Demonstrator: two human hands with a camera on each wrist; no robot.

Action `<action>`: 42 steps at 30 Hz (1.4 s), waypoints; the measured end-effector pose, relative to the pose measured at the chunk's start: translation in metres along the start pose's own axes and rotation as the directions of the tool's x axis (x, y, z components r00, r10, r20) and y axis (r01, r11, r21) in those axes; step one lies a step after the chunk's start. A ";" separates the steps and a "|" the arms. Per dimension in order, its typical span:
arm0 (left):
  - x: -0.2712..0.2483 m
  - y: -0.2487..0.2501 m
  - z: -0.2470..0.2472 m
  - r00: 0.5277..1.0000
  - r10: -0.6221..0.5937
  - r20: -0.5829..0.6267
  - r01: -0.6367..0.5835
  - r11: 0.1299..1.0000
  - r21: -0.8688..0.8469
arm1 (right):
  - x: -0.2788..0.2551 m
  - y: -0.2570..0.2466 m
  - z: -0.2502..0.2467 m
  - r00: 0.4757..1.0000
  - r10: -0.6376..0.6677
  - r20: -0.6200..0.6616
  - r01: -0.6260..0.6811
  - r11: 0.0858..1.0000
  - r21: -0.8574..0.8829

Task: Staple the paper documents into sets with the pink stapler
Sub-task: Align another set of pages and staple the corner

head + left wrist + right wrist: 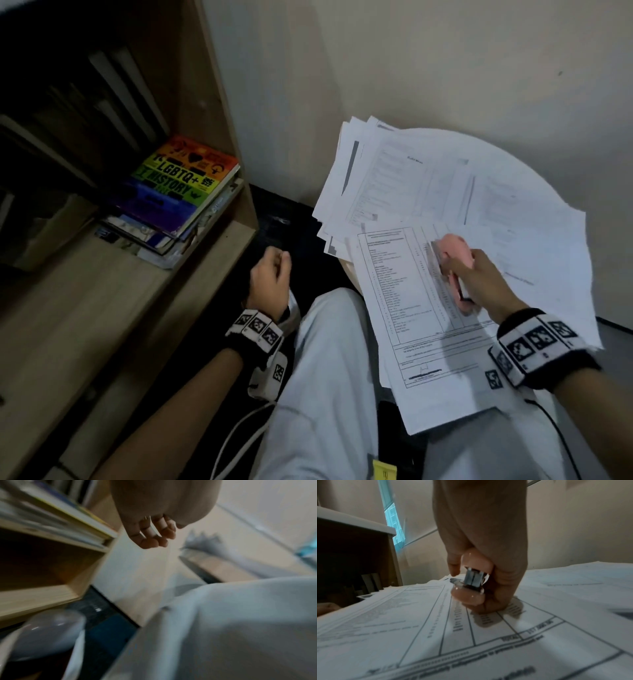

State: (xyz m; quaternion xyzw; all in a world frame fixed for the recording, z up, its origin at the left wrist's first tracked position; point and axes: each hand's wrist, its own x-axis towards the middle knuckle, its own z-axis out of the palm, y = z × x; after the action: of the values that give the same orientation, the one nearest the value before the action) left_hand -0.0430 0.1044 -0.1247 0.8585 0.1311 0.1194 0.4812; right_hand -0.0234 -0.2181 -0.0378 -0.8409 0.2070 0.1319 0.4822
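My right hand (479,277) grips the pink stapler (454,260) over a printed table sheet (404,308) that lies on my lap and on the paper heap. In the right wrist view the stapler (471,585) shows its metal back end between my curled fingers (503,577), just above the sheet (419,622). Loose printed papers (445,185) are fanned out on a round white table. My left hand (270,274) hangs to the left of my knee, off the papers, fingers loosely curled and holding nothing; the left wrist view shows those fingers (154,536) empty.
A wooden bookshelf (113,308) stands at the left with a stack of books (178,192), a rainbow-covered one on top. My legs in light trousers (329,394) fill the lower middle. A plain wall (411,68) runs behind the round table (534,161).
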 end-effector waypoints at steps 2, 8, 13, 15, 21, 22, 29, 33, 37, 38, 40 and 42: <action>-0.019 0.038 0.000 0.994 0.087 0.068 -0.083 0.995 -0.055 | -0.007 -0.003 -0.003 1.000 0.005 0.024 -0.006 0.999 0.043; -0.042 0.097 0.021 0.907 -0.015 0.420 0.034 0.999 -0.038 | -0.026 0.007 -0.017 0.975 -0.013 -0.224 0.026 0.998 0.052; -0.036 0.114 0.037 0.890 -0.131 0.438 0.103 0.991 0.086 | -0.037 0.030 -0.043 0.975 0.066 -0.211 -0.062 0.998 0.026; -0.037 0.123 0.042 0.915 -0.098 0.392 0.051 0.991 0.127 | -0.038 0.039 -0.049 0.978 0.101 -0.180 -0.093 0.994 0.053; -0.036 0.146 0.056 0.926 0.138 0.352 -0.204 0.966 0.157 | -0.037 0.049 -0.054 0.984 0.124 -0.128 -0.110 0.988 0.107; -0.034 0.148 0.059 0.919 0.165 0.357 -0.220 0.968 0.118 | -0.039 0.050 -0.055 0.985 0.121 -0.124 -0.107 0.987 0.118; -0.018 0.148 0.076 0.897 0.109 0.428 -0.117 0.993 -0.007 | -0.039 0.058 -0.071 0.987 0.126 -0.102 -0.100 0.969 0.225; -0.021 0.153 0.091 0.876 0.055 0.480 -0.046 0.998 -0.031 | -0.039 0.063 -0.068 0.984 0.154 -0.092 -0.128 0.963 0.238; -0.029 0.157 0.096 0.871 0.154 0.466 -0.109 0.986 -0.123 | -0.034 0.070 -0.065 0.976 0.152 -0.159 -0.107 0.960 0.258; -0.031 0.157 0.095 0.874 0.191 0.446 -0.144 0.980 -0.138 | -0.034 0.071 -0.065 0.971 0.149 -0.186 -0.098 0.961 0.257; -0.029 0.150 0.097 0.864 0.262 0.431 -0.239 0.965 -0.106 | -0.039 0.069 -0.065 0.961 0.127 -0.247 -0.072 0.973 0.221; -0.029 0.148 0.100 0.838 0.289 0.462 -0.277 0.956 -0.095 | -0.041 0.070 -0.066 0.946 0.088 -0.312 -0.043 0.988 0.150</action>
State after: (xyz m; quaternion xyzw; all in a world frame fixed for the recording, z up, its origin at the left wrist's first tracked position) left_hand -0.0206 -0.0593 -0.0509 0.8655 -0.1193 -0.0215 0.4860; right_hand -0.0909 -0.2975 -0.0404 -0.8076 0.3186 -0.0043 0.4962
